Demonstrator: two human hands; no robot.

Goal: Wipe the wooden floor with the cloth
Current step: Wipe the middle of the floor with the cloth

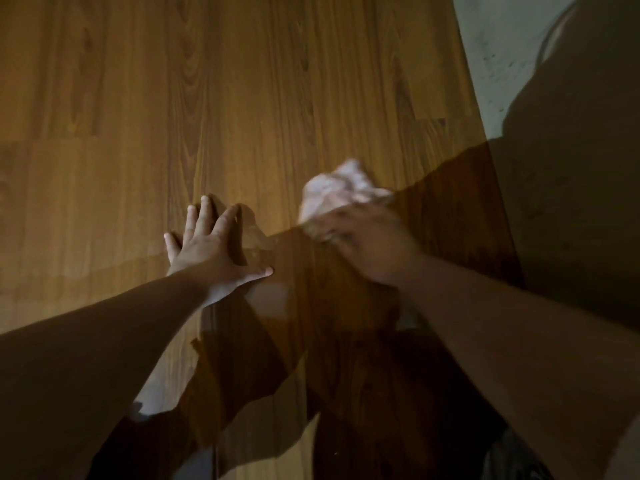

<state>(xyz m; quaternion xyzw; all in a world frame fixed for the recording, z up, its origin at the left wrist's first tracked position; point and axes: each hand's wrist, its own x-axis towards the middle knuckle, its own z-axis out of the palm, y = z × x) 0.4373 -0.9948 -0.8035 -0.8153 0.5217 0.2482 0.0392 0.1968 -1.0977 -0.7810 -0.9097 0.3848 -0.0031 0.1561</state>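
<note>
Head view, looking down on a wooden floor (242, 98) of warm brown laminate planks; the grain and plank seams run away from the viewer, toward the top of the frame. The surface is smooth, with a soft sheen near the centre.

The left hand (211, 244) lies flat on the boards, palm down, fingers spread and pointing away, thumb angled out to the right.

The right hand (367, 244) is blurred; its fingers curl down over the near part of the cloth (339, 192), gripping and pressing it to the floor.

The cloth is a pale, whitish, soft fabric bunched into an irregular crumpled lump, lying just right of centre, ahead of the right knuckles and well apart from the left hand. Its long axis cannot be told from this bunched shape; the free part projects away from the viewer, slightly rightward.

Broad dark shadows (346, 358) cross the lower and right floor.

At upper right, a pale, faintly speckled wall (495, 39) meets the floor edge.
</note>
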